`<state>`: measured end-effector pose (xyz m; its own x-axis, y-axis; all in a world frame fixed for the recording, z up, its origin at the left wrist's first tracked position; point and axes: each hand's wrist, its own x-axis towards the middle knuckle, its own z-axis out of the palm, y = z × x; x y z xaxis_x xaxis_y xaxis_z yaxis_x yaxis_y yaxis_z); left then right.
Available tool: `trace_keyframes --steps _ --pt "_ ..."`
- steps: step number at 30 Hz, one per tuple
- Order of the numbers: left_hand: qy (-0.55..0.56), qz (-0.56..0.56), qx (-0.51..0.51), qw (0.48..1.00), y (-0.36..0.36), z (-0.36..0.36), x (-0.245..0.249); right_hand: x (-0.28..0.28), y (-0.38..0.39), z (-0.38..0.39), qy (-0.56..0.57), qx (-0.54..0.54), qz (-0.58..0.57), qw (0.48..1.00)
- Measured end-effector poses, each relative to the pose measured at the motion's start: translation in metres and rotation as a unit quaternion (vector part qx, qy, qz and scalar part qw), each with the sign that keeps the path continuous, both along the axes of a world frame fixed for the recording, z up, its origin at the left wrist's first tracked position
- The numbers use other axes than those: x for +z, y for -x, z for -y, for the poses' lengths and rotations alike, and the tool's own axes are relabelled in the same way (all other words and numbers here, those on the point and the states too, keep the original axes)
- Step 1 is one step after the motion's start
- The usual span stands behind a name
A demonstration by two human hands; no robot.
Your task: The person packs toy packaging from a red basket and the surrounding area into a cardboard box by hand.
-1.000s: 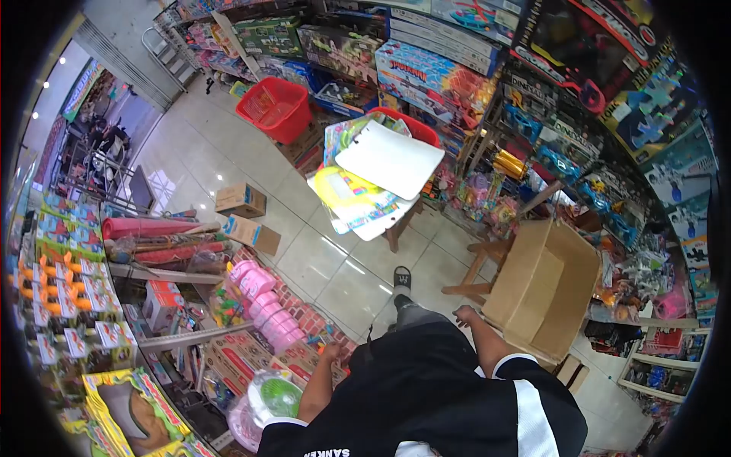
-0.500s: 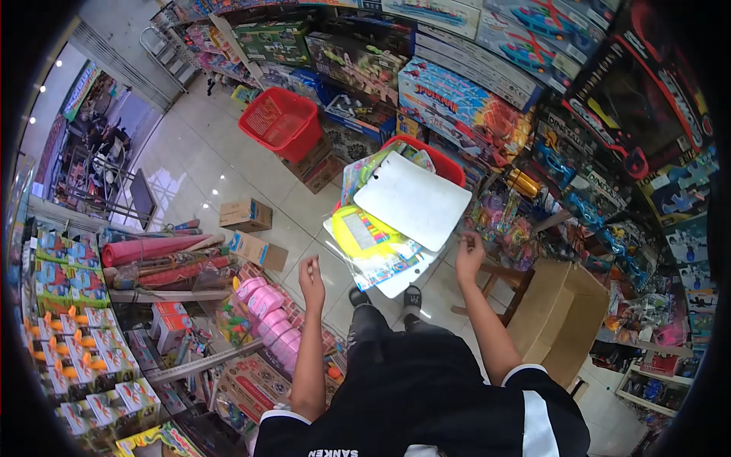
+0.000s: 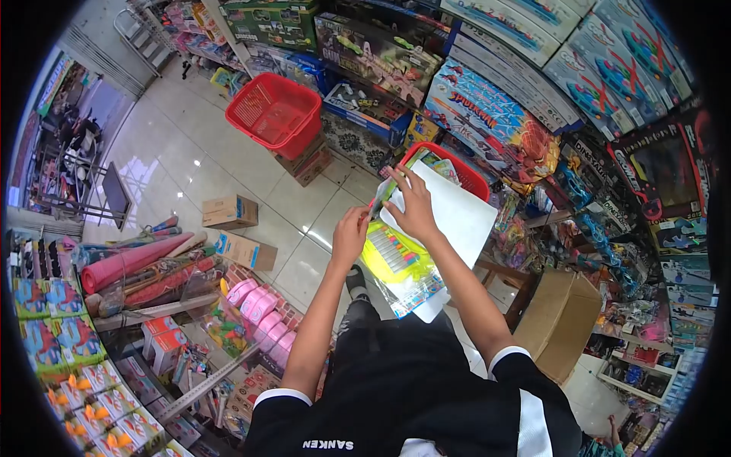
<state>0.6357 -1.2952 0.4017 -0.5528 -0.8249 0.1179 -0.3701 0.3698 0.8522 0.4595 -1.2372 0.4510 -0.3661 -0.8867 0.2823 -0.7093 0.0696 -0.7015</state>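
Observation:
A white board [image 3: 464, 217] lies tilted over a stack of packs in front of me. Beneath its left side shows a clear-wrapped yellow-green drawing set [image 3: 394, 255] with a row of coloured pens. My left hand [image 3: 350, 236] is at the set's upper left edge, fingers pinched together on the wrapping. My right hand [image 3: 413, 206] rests over the white board's left edge, fingers spread and thumb apart. A red basket [image 3: 478, 181] stands behind the stack, partly covered by it. What lies under the right palm is hidden.
Another red basket [image 3: 278, 114] sits on cartons further back. Two small cardboard boxes [image 3: 230, 212] are on the tiled floor. An open carton [image 3: 557, 324] stands at my right. Shelves of boxed toys line the right, and pink rolls [image 3: 259, 305] lie at left.
Both hands have come inward from either side onto the stack. My left hand has reached the drawing set's edge, and my right hand the white board's left edge. The view has shifted.

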Motion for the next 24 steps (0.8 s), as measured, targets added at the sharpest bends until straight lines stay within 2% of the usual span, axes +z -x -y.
trace_keyframes --steps 2,4,6,9,10,11,12,14,16,18,20,22,23,24 --pt "-0.024 -0.026 -0.005 0.999 0.0 0.003 0.003 -0.01 0.008 0.016 -0.024 0.058 -0.128 0.99" --pt "-0.041 -0.03 -0.012 0.999 -0.003 0.006 0.001 -0.014 0.017 0.027 -0.027 0.06 -0.145 0.987" --pt "-0.056 -0.033 -0.017 0.998 -0.004 0.007 0.002 -0.013 0.035 0.038 -0.049 0.144 -0.105 0.983" --pt "-0.016 -0.073 0.006 0.997 -0.003 0.005 0.008 -0.008 0.055 0.048 -0.032 0.202 -0.043 0.978" --pt "-0.034 -0.046 0.051 0.997 -0.003 0.003 0.011 -0.007 0.064 0.05 -0.022 0.236 -0.015 0.971" --pt "-0.054 -0.016 0.097 0.994 -0.002 0.0 0.013 -0.007 0.072 0.051 -0.016 0.242 0.02 0.97" --pt "-0.056 -0.013 0.1 0.993 0.001 -0.003 0.012 -0.003 0.077 0.05 -0.018 0.245 0.023 0.969" --pt "-0.006 -0.079 0.182 0.98 0.009 -0.004 0.012 0.006 0.09 0.049 0.011 0.193 0.115 0.974" --pt "-0.02 -0.091 0.201 0.975 0.015 -0.004 0.005 0.03 0.103 0.046 0.027 0.196 0.126 0.972" --pt "-0.071 -0.253 0.184 0.947 0.026 -0.003 0.003 0.048 0.113 0.043 0.065 0.198 0.186 0.96" --pt "-0.033 -0.261 0.159 0.952 0.041 -0.007 0.038 0.075 0.118 0.029 0.083 0.185 0.225 0.953" --pt "-0.116 -0.391 0.049 0.912 0.049 -0.011 0.064 0.09 0.127 0.017 0.152 0.199 0.285 0.925" --pt "-0.097 -0.341 0.061 0.933 0.054 -0.016 0.078 0.095 0.131 0.009 0.16 0.189 0.335 0.909" --pt "-0.092 -0.34 0.063 0.934 0.056 -0.019 0.076 0.098 0.136 0.001 0.162 0.193 0.337 0.907"
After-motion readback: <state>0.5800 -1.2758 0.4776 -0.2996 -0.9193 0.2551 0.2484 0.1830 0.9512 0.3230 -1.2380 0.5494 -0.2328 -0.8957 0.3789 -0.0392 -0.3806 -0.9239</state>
